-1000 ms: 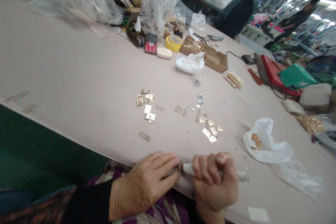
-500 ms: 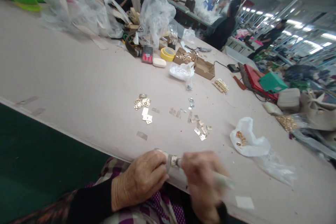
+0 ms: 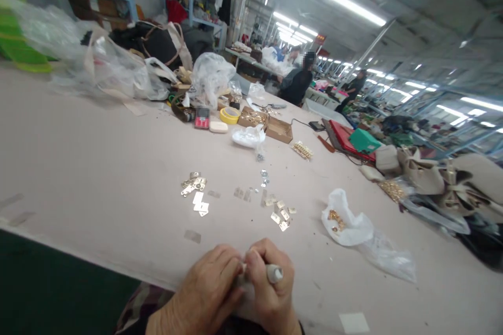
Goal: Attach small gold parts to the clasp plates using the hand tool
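My left hand (image 3: 208, 288) is closed at the near table edge, its fingertips pinching a small pale piece that is mostly hidden now; earlier a gold-coloured metal fitting showed on it. Wrapped in my right hand (image 3: 271, 282) is a screwdriver (image 3: 274, 273) with a pale round handle; its tip is hidden between both hands. The two hands nearly touch. Just beyond them lie small metal plates (image 3: 283, 214), white-looking plates (image 3: 201, 205), gold-coloured plates (image 3: 193, 184) and silver discs (image 3: 264, 178).
A white plastic bag (image 3: 348, 225) with gold-coloured hardware lies to the right. Farther back are cardboard boxes (image 3: 279, 130), yellow tape (image 3: 229, 115) and crumpled clear plastic (image 3: 212, 78). Beige bags (image 3: 422, 170) stand at the right edge. A co-worker (image 3: 297, 84) is beyond the table.
The view has tilted up and shifted right. My right hand has drawn in against the left, its screwdriver handle now pointing towards the right. The metal fitting has gone from sight.
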Demonstrator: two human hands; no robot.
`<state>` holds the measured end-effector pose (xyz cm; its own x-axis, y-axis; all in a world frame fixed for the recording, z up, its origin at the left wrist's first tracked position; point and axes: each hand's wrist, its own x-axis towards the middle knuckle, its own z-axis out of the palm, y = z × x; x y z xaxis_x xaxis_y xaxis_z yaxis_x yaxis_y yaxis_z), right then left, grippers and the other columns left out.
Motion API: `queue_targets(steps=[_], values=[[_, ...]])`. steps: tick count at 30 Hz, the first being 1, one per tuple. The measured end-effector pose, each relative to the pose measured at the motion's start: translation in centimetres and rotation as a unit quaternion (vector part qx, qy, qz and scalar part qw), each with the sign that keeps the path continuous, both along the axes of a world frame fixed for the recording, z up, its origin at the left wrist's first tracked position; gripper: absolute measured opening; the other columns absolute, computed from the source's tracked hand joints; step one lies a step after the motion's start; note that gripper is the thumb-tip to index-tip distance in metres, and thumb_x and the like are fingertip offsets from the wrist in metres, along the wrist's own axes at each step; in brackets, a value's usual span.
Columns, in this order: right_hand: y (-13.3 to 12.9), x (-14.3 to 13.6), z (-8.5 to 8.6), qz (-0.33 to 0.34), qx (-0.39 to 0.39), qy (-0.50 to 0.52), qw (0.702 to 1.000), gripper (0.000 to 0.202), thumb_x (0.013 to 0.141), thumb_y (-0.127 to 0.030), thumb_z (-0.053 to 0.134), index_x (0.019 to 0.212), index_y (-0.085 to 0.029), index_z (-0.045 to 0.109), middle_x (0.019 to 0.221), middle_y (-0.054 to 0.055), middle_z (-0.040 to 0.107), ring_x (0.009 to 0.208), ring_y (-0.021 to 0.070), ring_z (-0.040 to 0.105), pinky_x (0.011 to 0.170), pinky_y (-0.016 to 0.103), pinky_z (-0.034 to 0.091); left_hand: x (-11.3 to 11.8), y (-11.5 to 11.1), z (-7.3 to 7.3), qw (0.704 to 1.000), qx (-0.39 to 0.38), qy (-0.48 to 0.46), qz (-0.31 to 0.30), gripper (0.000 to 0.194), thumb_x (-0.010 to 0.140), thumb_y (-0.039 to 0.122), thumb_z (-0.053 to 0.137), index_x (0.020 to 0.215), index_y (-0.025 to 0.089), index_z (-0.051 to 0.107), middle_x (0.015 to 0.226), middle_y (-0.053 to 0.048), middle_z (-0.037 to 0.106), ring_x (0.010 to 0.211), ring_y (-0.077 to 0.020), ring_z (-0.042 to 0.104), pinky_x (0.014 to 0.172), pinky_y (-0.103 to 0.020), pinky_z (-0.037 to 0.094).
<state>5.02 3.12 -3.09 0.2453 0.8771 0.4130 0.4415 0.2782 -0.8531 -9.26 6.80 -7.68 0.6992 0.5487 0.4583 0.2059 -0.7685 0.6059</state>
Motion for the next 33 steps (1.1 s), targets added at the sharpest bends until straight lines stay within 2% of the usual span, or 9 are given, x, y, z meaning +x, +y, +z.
queue_targets(steps=[4,7,10,14,19,22,25,29,33], values=[[-0.4,5.0,-0.1,-0.035,-0.045,-0.216,0.975,0.028,0.096,-0.032,0.054,0.071,-0.02,0.055,0.054,-0.004,0.054,0.045,0.0085,0.05,0.049,0.022,0.033,1.8,0.8,-0.3,0.998,0.067,0.005,0.002,0.015,0.091,0.008,0.045,0.094,0.019,0.054,0.089,-0.005,0.061,0.088,-0.0234,0.057,0.077,-0.035,0.052],[-1.1,9.0,-1.4,-0.116,-0.084,-0.369,0.918,0.025,0.091,-0.042,0.063,0.079,-0.02,0.061,0.056,-0.003,0.06,0.048,0.0125,0.055,0.051,0.025,0.031,2.1,1.4,-1.2,0.988,0.152,-0.012,0.004,0.026,0.094,0.005,0.037,0.096,0.018,0.059,0.089,-0.005,0.063,0.087,-0.0217,0.057,0.079,-0.033,0.05],[-2.0,11.7,-2.6,-0.162,-0.129,-0.437,0.875,0.031,0.087,-0.051,0.067,0.084,-0.02,0.065,0.066,0.002,0.065,0.059,0.0179,0.061,0.058,0.027,0.036,1.4,2.2,-2.2,0.978,0.203,-0.024,0.028,0.033,0.099,0.009,0.031,0.101,0.017,0.063,0.099,-0.007,0.064,0.093,-0.022,0.057,0.085,-0.034,0.047],[-2.9,15.0,-2.5,-0.164,-0.18,-0.399,0.884,0.022,0.093,-0.043,0.061,0.1,-0.023,0.068,0.094,0.005,0.069,0.091,0.0204,0.064,0.082,0.029,0.047,-0.4,3.8,-2.6,0.975,0.215,0.049,0.021,0.041,0.093,0.005,0.034,0.116,0.023,0.064,0.104,-0.005,0.063,0.095,-0.0204,0.057,0.084,-0.031,0.046],[-3.0,21.6,-1.8,-0.288,-0.22,-0.361,0.859,0.031,0.098,-0.031,0.043,0.111,-0.014,0.067,0.11,0.014,0.068,0.095,0.0238,0.064,0.089,0.035,0.046,-3.0,6.8,-1.0,0.956,0.263,0.113,0.056,0.041,0.087,0.002,0.038,0.108,0.022,0.067,0.107,-0.006,0.065,0.098,-0.0229,0.06,0.086,-0.034,0.048],[-2.6,24.6,-2.4,-0.304,-0.258,-0.356,0.845,0.029,0.092,-0.025,0.049,0.105,-0.012,0.07,0.103,0.018,0.07,0.095,0.028,0.065,0.088,0.037,0.045,-5.0,9.0,-0.3,0.945,0.268,0.151,0.11,0.039,0.087,0.005,0.038,0.104,0.02,0.069,0.11,-0.009,0.066,0.102,-0.0274,0.061,0.088,-0.041,0.051],[-2.3,25.8,-3.2,-0.303,-0.29,-0.338,0.843,0.026,0.088,-0.028,0.052,0.092,-0.015,0.073,0.091,0.015,0.072,0.088,0.0276,0.066,0.08,0.035,0.045,-6.4,10.7,0.1,0.942,0.254,0.163,0.145,0.033,0.093,0.018,0.04,0.107,0.021,0.07,0.118,-0.011,0.064,0.109,-0.0302,0.06,0.093,-0.047,0.051],[-2.0,26.5,-3.1,-0.304,-0.317,-0.295,0.849,0.024,0.082,-0.035,0.056,0.069,-0.021,0.07,0.074,0.007,0.072,0.074,0.0244,0.066,0.068,0.031,0.042,-5.3,10.9,1.0,0.958,0.221,0.115,0.143,0.027,0.097,0.029,0.045,0.11,0.025,0.069,0.123,-0.007,0.064,0.113,-0.0266,0.061,0.098,-0.043,0.051],[-2.1,26.5,-1.6,-0.319,-0.313,-0.261,0.855,0.029,0.079,-0.043,0.056,0.063,-0.022,0.068,0.066,0.006,0.069,0.069,0.0247,0.065,0.066,0.032,0.041,-1.6,8.4,2.0,0.987,0.124,0.053,0.088,0.025,0.097,0.024,0.047,0.108,0.027,0.069,0.115,-0.002,0.068,0.104,-0.0177,0.066,0.09,-0.029,0.055]])
